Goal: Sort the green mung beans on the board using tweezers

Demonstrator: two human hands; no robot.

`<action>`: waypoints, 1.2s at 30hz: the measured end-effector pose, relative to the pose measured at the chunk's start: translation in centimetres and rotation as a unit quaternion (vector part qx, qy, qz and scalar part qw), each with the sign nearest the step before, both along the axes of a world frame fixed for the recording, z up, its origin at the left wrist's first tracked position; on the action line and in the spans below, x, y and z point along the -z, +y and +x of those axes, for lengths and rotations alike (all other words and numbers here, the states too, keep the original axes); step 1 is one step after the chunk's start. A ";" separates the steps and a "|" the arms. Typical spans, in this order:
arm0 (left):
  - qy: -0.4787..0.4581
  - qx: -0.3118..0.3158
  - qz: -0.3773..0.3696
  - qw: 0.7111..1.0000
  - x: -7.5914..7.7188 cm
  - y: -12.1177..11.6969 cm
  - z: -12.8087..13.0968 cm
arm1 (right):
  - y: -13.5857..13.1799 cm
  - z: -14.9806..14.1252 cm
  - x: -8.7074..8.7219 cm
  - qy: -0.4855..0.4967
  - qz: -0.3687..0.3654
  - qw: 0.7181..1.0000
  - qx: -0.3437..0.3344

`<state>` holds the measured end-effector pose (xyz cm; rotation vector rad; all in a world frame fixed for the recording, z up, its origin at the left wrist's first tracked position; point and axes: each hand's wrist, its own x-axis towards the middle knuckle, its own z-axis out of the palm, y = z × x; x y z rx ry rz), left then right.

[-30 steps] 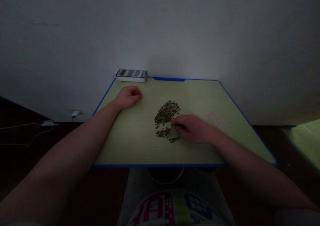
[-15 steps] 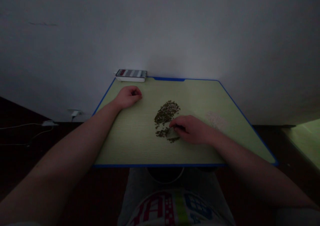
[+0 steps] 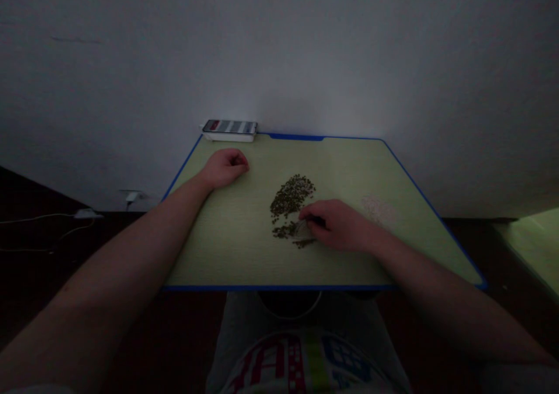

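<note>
A pile of small dark green beans (image 3: pixel 291 196) lies in the middle of a pale green table with a blue edge (image 3: pixel 236 248). My right hand (image 3: pixel 338 225) rests on the table at the pile's near right side, fingers curled over a small pale patch mixed with beans (image 3: pixel 301 231); what the fingertips pinch is too small to make out. My left hand (image 3: pixel 225 168) lies on the far left of the table as a loose fist with nothing visible in it. A faint heap of whitish grains (image 3: pixel 379 209) sits to the right of my right hand.
A phone on a white block (image 3: pixel 229 130) sits at the table's far left corner against the wall. Cables and a plug (image 3: pixel 87 213) lie on the dark floor to the left. Another green surface (image 3: pixel 537 242) shows at the right edge. The room is dim.
My right hand has shifted very slightly over the near edge of the bean pile. My left hand has stayed put.
</note>
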<state>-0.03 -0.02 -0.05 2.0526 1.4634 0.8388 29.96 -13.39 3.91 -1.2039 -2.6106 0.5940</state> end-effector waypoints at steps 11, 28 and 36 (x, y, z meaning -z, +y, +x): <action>0.009 -0.004 -0.003 1.000 -0.2 -0.1 0.1 | 0.3 0.4 0.3 0.009 0.008 1.000 0.026; -0.002 -0.002 0.004 1.000 0.0 0.0 0.1 | 0.5 0.5 0.7 0.028 0.022 0.999 0.000; 0.000 -0.008 -0.008 1.000 -0.3 -0.2 0.3 | 0.4 0.6 0.2 0.017 0.008 1.000 0.014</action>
